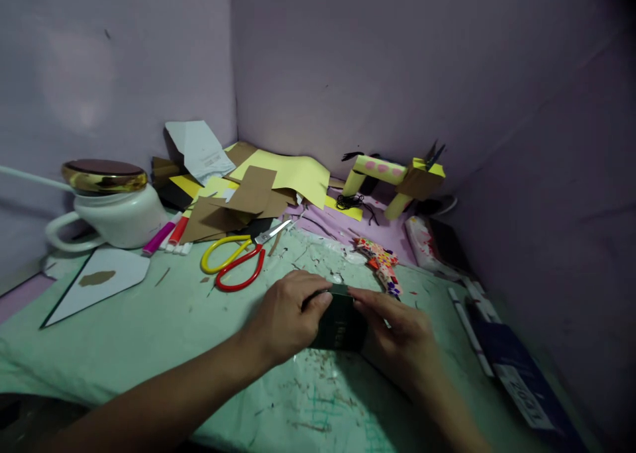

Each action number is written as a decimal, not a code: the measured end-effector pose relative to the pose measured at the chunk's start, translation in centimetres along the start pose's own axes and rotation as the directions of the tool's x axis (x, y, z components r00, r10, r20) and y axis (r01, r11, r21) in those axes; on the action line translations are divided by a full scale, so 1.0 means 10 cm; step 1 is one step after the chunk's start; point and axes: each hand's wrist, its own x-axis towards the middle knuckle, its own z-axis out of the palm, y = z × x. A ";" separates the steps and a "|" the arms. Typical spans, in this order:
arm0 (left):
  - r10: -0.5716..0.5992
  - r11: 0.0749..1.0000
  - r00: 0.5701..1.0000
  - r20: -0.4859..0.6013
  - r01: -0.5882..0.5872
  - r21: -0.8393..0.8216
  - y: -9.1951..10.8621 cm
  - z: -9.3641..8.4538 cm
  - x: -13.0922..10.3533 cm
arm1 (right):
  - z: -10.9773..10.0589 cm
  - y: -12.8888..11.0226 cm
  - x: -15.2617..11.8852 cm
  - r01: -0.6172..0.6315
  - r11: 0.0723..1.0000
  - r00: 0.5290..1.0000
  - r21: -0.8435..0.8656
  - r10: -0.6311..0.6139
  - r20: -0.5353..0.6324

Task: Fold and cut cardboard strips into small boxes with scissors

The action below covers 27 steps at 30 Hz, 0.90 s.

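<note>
A dark green piece with faint lettering (340,324) is between my hands, over the middle of the green-covered table (199,347). My left hand (291,314) grips its left side, thumb across the front near the top edge. On its right, my right hand (395,320) has fingers pressed to the top right corner. Scissors (241,257) with one yellow and one red handle lie beyond my left hand, blades pointing away. Just past my right hand is a flower-patterned piece (380,262).
At left stand a lidded white mug (119,214), markers (171,231) and a white paper shape (106,277). Cardboard and yellow paper (283,171) pile at the back. A yellow paper animal figure (380,169) is back right; a dark blue item (521,367) lies right.
</note>
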 end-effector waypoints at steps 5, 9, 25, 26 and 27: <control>-0.054 0.998 0.998 0.013 0.054 -0.008 -0.05 0.03 0.03 | 0.03 0.02 0.01 -0.045 0.999 0.999 0.008 0.045 0.005; -0.094 0.996 0.995 0.019 0.094 -0.003 -0.09 0.03 0.04 | 0.07 0.06 0.01 -0.097 0.995 0.995 0.024 0.096 0.023; -0.052 0.986 0.997 -0.050 0.059 0.154 -0.08 0.04 0.01 | 0.20 0.06 -0.03 -0.442 0.776 0.852 0.450 0.520 -0.062; -0.072 0.983 0.996 -0.060 0.081 0.165 -0.08 0.04 0.01 | 0.20 0.06 -0.02 -0.444 0.768 0.847 0.461 0.528 -0.063; -0.095 0.981 0.993 -0.064 0.104 0.163 -0.07 0.04 0.00 | 0.20 0.05 -0.02 -0.441 0.765 0.847 0.469 0.528 -0.065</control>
